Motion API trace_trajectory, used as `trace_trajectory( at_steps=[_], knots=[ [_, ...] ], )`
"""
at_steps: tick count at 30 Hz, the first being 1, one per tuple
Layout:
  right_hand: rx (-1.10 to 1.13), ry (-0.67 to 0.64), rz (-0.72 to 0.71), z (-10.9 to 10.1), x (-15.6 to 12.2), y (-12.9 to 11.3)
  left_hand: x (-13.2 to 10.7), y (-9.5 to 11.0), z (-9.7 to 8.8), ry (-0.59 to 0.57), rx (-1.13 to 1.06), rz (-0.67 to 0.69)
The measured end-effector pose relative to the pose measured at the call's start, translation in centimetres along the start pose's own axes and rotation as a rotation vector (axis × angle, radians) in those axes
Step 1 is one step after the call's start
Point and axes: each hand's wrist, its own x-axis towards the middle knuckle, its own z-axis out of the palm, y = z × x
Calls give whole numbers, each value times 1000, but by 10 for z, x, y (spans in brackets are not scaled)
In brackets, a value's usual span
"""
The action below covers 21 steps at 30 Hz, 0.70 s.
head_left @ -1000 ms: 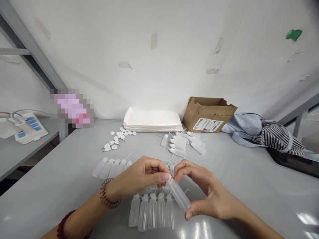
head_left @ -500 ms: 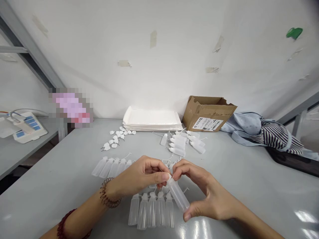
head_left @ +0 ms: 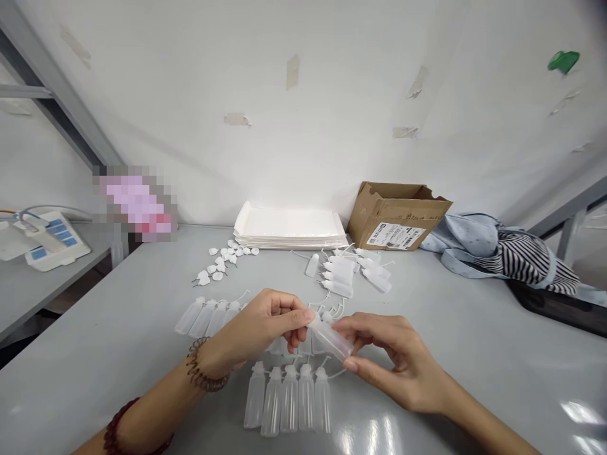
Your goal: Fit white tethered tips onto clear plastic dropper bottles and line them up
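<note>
A small translucent squeeze bottle (head_left: 333,340) is held tilted above the table, its neck toward the upper left. My left hand (head_left: 270,322) pinches the neck end between thumb and fingers, hiding the tip. Around the lower body of the same bottle, my right hand (head_left: 398,363) has its thumb near the base and its fingers along the side. Below them lies a row of similar bottles (head_left: 289,401) with thin strap caps. Another row of bottles (head_left: 202,319) is partly covered by my left hand, and more lie behind my hands.
Small white caps (head_left: 218,265) are scattered at the back left. A loose pile of bottles (head_left: 339,275) lies before a stack of white envelopes (head_left: 291,224). An open cardboard box (head_left: 398,218) and a striped cloth bag (head_left: 526,259) stand at the back right.
The held bottle has moved slightly up and left and lies flatter. My right fingers have shifted from near the neck to the body, closing the gap to the thumb.
</note>
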Motion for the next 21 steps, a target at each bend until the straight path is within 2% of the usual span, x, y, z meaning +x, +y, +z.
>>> trace_trajectory(
  at_steps=[4, 8, 11, 15, 19, 21],
  knots=[
    [-164, 121, -110, 2, 3, 7, -1, 2, 1, 13, 22, 11],
    [-189, 129, -113, 5, 3, 9, -2, 1, 2, 49, 90, 71],
    [-43, 106, 66, 7, 3, 6, -2, -2, 2, 44, 129, 144],
    [385, 18, 405, 5, 5, 6, -2, -4, 6, 67, 210, 274],
    [687, -63, 526, 2, 9, 13, -1, -6, 9, 104, 358, 477],
    [767, -61, 542, 3, 10, 16, -2, -5, 8, 109, 387, 508]
  ],
)
